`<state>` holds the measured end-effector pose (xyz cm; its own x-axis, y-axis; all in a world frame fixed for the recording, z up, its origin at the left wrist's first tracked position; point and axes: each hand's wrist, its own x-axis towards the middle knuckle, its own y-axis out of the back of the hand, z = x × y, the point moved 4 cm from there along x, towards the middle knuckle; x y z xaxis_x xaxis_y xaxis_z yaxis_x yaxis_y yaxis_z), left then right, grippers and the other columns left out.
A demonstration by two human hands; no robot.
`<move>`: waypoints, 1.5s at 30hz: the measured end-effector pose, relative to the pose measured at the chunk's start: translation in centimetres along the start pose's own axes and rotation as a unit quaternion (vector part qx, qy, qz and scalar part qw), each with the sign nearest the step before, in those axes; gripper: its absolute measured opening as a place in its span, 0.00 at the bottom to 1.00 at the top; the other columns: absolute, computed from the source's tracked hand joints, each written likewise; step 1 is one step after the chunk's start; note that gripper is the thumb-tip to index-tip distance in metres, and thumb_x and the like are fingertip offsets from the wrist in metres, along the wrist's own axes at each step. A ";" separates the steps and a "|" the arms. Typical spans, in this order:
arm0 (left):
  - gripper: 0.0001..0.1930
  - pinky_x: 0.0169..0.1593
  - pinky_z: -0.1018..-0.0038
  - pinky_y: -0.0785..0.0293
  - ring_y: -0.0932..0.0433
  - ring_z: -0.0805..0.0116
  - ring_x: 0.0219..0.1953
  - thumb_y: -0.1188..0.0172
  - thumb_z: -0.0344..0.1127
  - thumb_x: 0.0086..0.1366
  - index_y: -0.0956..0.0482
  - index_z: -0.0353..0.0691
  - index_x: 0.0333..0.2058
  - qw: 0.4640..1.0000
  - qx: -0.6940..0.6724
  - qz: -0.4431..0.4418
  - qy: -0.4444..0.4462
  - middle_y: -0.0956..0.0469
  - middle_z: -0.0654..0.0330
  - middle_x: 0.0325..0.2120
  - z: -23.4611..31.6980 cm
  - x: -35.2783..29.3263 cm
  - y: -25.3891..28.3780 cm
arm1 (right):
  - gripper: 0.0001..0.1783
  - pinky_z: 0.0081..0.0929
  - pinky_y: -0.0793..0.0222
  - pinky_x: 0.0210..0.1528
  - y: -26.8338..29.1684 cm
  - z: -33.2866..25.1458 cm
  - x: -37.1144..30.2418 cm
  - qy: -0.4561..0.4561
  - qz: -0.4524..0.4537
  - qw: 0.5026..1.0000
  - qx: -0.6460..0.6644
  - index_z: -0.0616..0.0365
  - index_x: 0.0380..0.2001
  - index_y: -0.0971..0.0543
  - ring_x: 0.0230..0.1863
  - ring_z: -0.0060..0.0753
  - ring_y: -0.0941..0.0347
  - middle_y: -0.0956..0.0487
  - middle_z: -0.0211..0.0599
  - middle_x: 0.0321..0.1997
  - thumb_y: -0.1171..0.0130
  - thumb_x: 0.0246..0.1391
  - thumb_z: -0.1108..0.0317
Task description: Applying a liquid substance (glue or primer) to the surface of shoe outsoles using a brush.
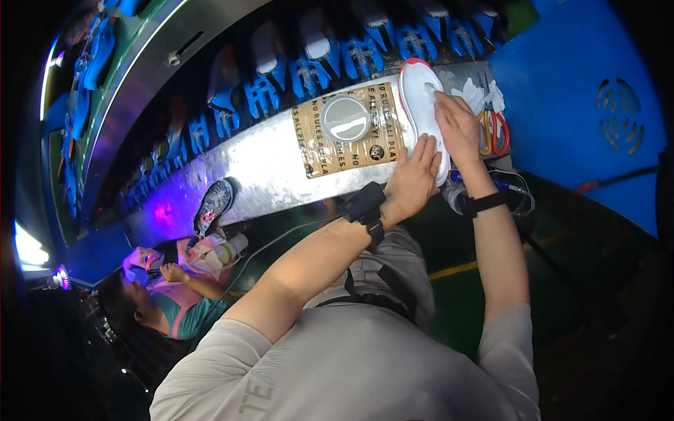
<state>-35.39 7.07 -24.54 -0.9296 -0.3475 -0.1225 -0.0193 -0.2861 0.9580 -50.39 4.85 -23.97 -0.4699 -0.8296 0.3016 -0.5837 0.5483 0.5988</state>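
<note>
On the metal bench (263,161), a white sole (420,105) with a red rim is placed just right of a brown sheet (344,160). Its near end is covered by the left hand (413,181), opened flat with fingers extended. A small white piece (430,88) is pinched by the fingertips of the right hand (458,125) against the sole; its kind cannot be told. A round container (346,118) is supported by the sheet. Scissors (506,133) are positioned right of the right hand.
</note>
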 end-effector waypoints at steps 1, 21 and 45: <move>0.39 0.62 0.54 0.41 0.47 0.49 0.70 0.34 0.54 0.57 0.32 0.35 0.62 1.000 -0.004 -0.004 0.003 0.42 0.45 0.66 0.0 0.1 0.2 | 0.16 0.42 0.30 0.42 0.1 -0.4 -0.5 -0.030 -0.068 0.997 -0.017 0.66 0.45 0.20 0.41 0.58 0.25 0.21 0.52 0.39 0.44 0.58 0.66; 0.10 0.30 0.85 0.29 0.26 0.82 0.26 0.35 0.31 0.65 0.15 0.36 0.43 0.605 -0.739 0.150 0.254 0.17 0.65 0.31 -3.4 -4.9 9.5 | 0.18 0.19 0.44 0.29 8.0 -11.0 -8.2 -0.420 0.094 0.670 0.605 0.64 0.46 0.25 0.25 0.18 0.40 0.25 0.31 0.30 0.50 0.67 0.58; 0.06 0.28 0.82 0.36 0.33 0.82 0.23 0.41 0.32 0.69 0.22 0.35 0.36 0.549 -0.819 0.078 0.146 0.25 0.70 0.24 -3.2 -3.3 13.8 | 0.22 0.21 0.43 0.33 7.5 -15.1 -8.9 -0.332 0.160 0.677 0.637 0.66 0.49 0.25 0.29 0.17 0.42 0.28 0.28 0.31 0.53 0.68 0.56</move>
<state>-31.45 1.40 -11.76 -0.7691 -0.5425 -0.3379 0.6322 -0.5683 -0.5266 -40.57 14.79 -10.94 -0.6543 -0.6483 -0.3894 -0.2805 0.6862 -0.6712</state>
